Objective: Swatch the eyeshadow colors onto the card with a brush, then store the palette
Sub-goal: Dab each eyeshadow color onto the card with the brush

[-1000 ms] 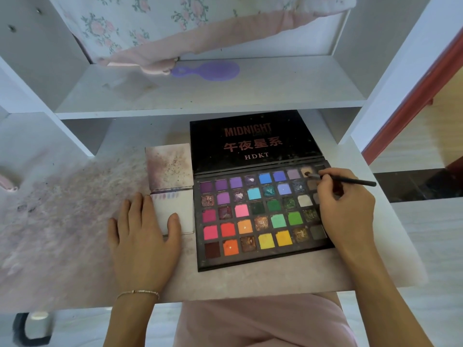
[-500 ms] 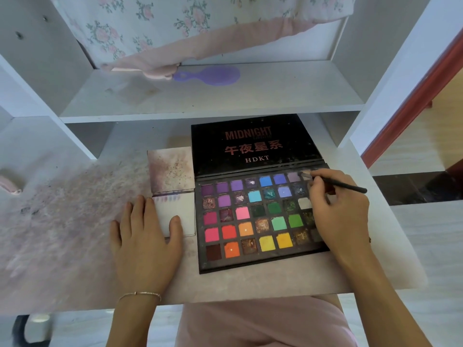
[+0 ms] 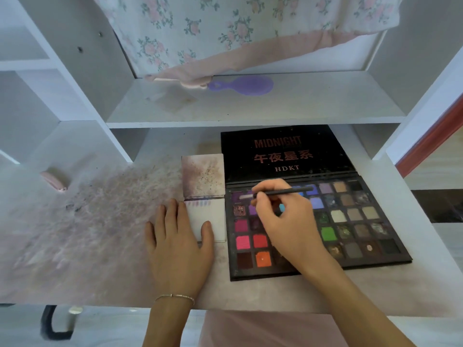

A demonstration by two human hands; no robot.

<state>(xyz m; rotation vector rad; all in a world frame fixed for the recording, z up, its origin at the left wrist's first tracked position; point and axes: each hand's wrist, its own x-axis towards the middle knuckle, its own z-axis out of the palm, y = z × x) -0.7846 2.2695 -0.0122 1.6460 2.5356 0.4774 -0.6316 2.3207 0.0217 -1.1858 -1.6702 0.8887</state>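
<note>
A white surface, smeared pinkish-purple with powder across its left part, carries the open eyeshadow palette on the right. The swatch card lies just beside the palette's left edge. The left hand rests flat on the surface, fingers over the card. A small pink object lies far left. On the shelf above lie a purple hairbrush and floral cloth.

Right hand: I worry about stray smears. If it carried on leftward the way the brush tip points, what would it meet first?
Probably the card beside the palette; the right hand aims the brush there, height unclear.
</note>
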